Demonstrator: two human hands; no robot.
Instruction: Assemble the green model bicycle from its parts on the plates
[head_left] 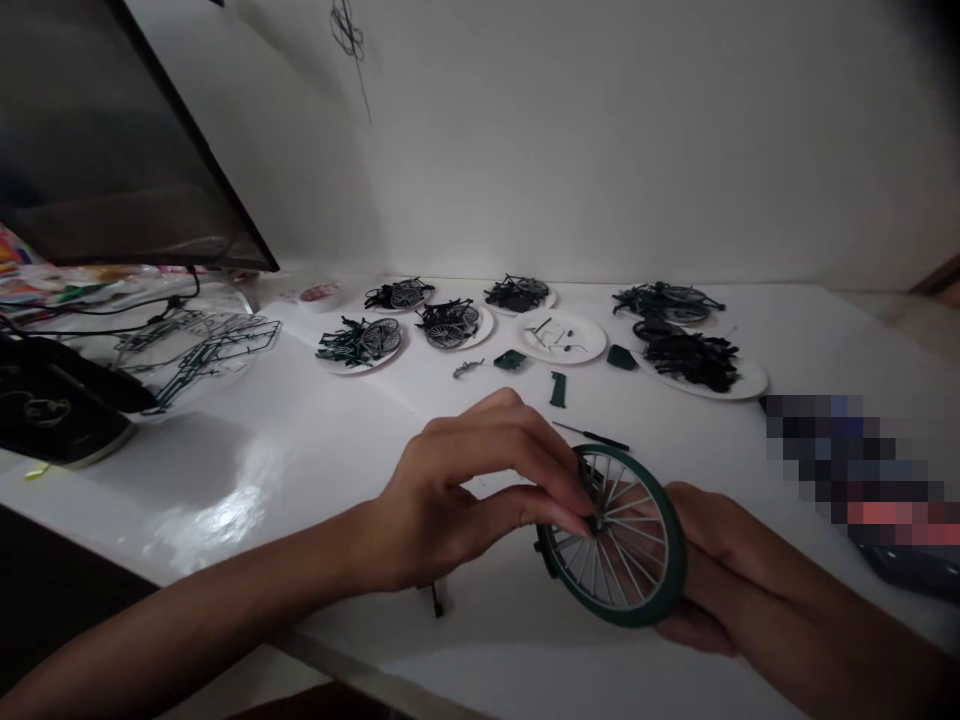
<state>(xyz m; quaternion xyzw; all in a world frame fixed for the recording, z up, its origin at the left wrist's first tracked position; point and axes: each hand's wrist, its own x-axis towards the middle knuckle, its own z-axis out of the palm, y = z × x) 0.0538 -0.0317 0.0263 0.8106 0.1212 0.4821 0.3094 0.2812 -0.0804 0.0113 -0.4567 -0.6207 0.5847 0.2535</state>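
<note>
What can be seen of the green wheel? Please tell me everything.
The green wheel has a thick dark green rim, thin pale spokes and a hub; it looks like plastic. It is held tilted over the white table, its spokes largely facing the camera. The left hand has its grip at the hub, partly covering it. The right hand is behind the wheel; its contact is hidden. Dark pieces show at its left edge; whether joined, I cannot tell.
</note>
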